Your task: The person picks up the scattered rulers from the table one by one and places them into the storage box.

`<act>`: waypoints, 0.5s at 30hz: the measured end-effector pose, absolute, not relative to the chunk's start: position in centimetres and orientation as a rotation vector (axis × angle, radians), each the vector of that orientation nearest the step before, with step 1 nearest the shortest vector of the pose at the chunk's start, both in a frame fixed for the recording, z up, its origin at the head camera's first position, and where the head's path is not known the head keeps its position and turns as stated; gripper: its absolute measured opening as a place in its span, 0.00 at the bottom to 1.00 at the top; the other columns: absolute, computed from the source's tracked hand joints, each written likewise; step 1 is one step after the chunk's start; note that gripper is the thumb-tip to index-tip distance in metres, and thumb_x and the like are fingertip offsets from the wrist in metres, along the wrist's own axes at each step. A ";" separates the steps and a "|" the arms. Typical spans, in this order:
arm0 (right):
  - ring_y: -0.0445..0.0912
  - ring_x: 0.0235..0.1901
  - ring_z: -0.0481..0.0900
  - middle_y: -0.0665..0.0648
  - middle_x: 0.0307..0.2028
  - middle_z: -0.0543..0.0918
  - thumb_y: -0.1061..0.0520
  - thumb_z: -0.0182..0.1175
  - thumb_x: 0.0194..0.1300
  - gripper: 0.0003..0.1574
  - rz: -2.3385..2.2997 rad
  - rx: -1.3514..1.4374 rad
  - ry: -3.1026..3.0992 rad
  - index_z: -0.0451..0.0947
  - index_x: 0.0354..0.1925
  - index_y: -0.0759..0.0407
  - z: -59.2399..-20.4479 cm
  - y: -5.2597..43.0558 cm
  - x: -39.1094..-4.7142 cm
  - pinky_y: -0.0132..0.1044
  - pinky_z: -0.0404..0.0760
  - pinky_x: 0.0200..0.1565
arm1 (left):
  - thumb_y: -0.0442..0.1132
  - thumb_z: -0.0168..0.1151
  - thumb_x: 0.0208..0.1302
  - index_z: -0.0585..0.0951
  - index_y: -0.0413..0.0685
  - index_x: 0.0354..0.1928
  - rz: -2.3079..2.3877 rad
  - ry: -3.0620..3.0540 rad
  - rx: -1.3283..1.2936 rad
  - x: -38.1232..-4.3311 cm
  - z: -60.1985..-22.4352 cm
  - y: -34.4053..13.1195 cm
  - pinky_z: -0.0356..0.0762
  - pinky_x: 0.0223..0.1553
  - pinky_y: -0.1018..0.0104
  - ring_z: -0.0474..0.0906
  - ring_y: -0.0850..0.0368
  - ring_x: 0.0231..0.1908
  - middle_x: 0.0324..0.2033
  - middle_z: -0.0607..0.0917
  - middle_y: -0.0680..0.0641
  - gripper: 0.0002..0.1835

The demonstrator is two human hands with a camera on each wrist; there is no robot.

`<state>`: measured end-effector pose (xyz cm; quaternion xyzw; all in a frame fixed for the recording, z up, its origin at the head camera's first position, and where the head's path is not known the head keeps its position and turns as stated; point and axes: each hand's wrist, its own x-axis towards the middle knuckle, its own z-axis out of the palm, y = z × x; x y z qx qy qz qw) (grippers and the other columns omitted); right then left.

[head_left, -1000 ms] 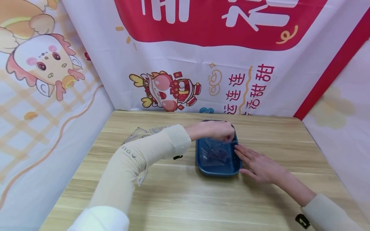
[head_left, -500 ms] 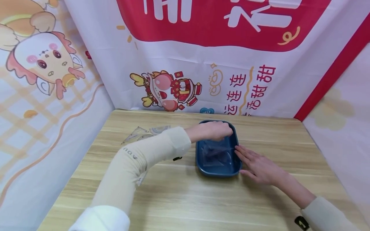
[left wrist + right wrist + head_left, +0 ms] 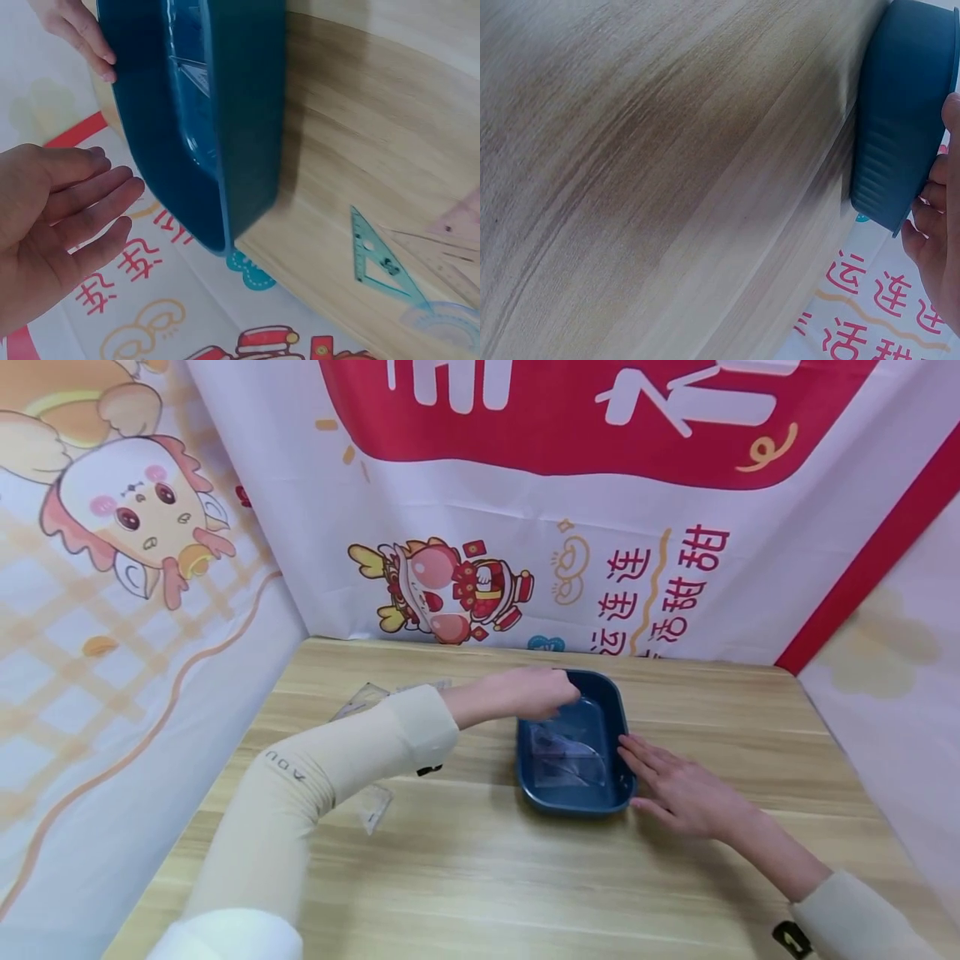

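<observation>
Ideally, the straight-fingered right hand (image 3: 678,789) braces the blue rectangular plastic box (image 3: 577,810) while the spread left hand (image 3: 534,693) clears its far left corner.

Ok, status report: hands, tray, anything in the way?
Left hand empty by far end of blue tray. Right hand touching its side. Clear plastic lying inside. Head view: left sleeve partly hides drawing tools.

A wooden table (image 3: 480,885) with pale, streaked grain. A dark blue tray (image 3: 579,807) with rounded corners sits flat near its far edge, open side up. To the tray's left, apart from it, see-through drawing tools (image 3: 365,696) lie flat, some partly hidden; among them are a greenish set square (image 3: 366,260) and a protractor (image 3: 445,318).
</observation>
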<state>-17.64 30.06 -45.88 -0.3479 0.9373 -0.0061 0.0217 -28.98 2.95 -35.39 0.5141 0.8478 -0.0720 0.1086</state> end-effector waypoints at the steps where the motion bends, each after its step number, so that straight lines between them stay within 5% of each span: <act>1: 0.57 0.75 0.58 0.60 0.78 0.54 0.31 0.46 0.73 0.48 -0.017 -1.075 2.903 0.56 0.76 0.60 -45.9 30.1 -17.6 0.55 0.70 0.68 | 0.38 0.59 0.72 0.82 0.47 0.54 -0.211 2.498 1.505 -28.8 -35.3 2.6 0.83 0.49 0.67 0.84 0.58 0.44 0.46 0.87 0.47 0.13; 15: 0.56 0.75 0.58 0.60 0.78 0.54 0.33 0.48 0.73 0.47 -0.025 -1.098 2.917 0.56 0.76 0.60 -45.9 30.1 -17.6 0.54 0.70 0.68 | 0.37 0.61 0.70 0.83 0.45 0.52 -0.153 2.533 1.470 -27.1 -35.3 -2.5 0.83 0.49 0.67 0.85 0.56 0.44 0.45 0.88 0.46 0.11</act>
